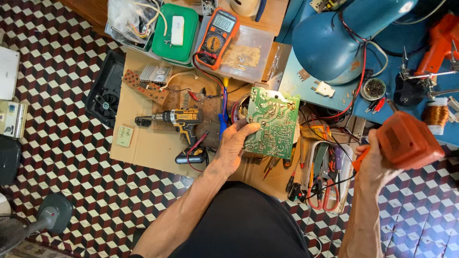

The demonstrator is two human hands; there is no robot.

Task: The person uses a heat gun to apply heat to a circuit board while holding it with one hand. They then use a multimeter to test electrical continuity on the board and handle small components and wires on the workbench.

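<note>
Hands raised over a cluttered work spot on a floor of patterned red, white and black tiles (71,62). Left hand (234,145) closed on the near left edge of a green circuit board (271,122), thumb laid across the board's solder side, other fingers curled behind it; board held tilted, roughly mid-scene, above a sheet of brown cardboard (143,148). Right hand (375,167) wrapped around the handle of an orange power tool (406,141), fingers shut tight on it, tool's blocky body pointing up and to the right at the right side of the scene.

Lying on the cardboard just left of the board: a yellow and black cordless drill (179,119), bit pointing left. Farther off, an orange multimeter (217,36) resting on a clear plastic box (248,57), red and black leads trailing toward the near side. Left of it, a green lidded box (174,33) with a small white device on top. Black fan unit (105,91) on the tiles at the cardboard's left edge. Between the two hands, near side, a tray of pliers and cutters (325,177) with red and green handles. Far right, a big blue lamp shade (334,38) over a blue surface (306,86), with a white plug (324,89) and a spool of copper wire (435,114) on it.
</note>
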